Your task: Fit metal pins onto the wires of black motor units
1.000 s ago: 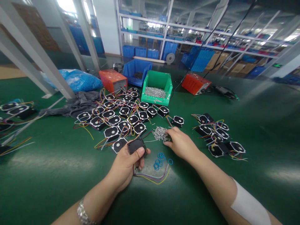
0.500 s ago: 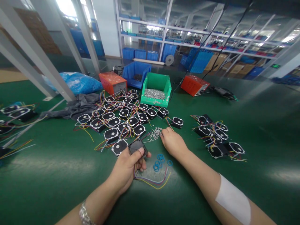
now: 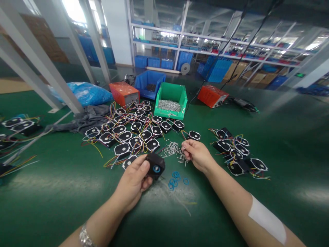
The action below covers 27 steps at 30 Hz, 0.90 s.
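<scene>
My left hand (image 3: 136,178) is closed around a small black motor unit (image 3: 153,164). The unit is tilted, and a blue ring sits in the round opening on its near side. Its thin wires trail below, blurred. My right hand (image 3: 196,153) is pinched at the right edge of a loose pile of silver screws (image 3: 171,149), with small metal screws between thumb and fingers; how many is hidden. Several blue rubber rings (image 3: 175,175) lie on the green surface between my hands.
Several black motor units with white frames and coloured wires (image 3: 136,126) crowd the left; another group (image 3: 235,151) lies right. Behind stand a green bin (image 3: 171,88) of screws, a blue bin (image 3: 144,80) and two orange boxes (image 3: 124,93) (image 3: 212,96). A grey cloth (image 3: 87,120) lies left.
My left hand has turned the motor unit, so its blue-ringed opening now shows. My right hand has drawn back slightly to the right, and the screws are spread more towards me.
</scene>
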Available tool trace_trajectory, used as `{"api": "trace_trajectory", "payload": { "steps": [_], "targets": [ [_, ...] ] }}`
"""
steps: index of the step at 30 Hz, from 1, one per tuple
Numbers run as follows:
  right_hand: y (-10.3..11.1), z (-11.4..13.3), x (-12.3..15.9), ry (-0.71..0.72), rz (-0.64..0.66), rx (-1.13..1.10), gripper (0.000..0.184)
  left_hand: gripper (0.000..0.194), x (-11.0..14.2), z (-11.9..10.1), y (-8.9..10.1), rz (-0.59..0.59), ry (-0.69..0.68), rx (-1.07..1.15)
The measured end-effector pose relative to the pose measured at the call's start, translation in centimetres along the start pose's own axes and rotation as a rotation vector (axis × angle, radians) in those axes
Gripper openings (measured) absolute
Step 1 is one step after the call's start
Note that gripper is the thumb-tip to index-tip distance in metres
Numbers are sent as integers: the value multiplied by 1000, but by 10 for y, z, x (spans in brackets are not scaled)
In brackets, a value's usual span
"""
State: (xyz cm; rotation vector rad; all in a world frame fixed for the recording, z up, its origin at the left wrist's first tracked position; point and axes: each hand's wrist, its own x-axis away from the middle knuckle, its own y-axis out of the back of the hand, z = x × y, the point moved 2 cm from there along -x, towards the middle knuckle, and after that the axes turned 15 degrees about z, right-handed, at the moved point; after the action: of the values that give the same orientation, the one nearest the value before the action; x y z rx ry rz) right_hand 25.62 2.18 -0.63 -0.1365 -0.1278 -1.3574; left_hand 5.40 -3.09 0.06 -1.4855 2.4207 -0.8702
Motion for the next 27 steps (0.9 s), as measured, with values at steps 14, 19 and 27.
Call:
{"api": "trace_trajectory", "payload": {
  "steps": [14, 19, 27],
  "targets": [
    [-24, 20, 23, 34, 82, -287, 14, 40, -4, 4, -2, 45, -113, -70],
    [-44, 34, 47, 335, -139, 490, 10, 42, -5, 7, -2, 28, -78, -84],
    [-62, 28, 50, 304, -29, 686, 11, 42, -4, 10, -1, 44, -91, -67]
  ]
}}
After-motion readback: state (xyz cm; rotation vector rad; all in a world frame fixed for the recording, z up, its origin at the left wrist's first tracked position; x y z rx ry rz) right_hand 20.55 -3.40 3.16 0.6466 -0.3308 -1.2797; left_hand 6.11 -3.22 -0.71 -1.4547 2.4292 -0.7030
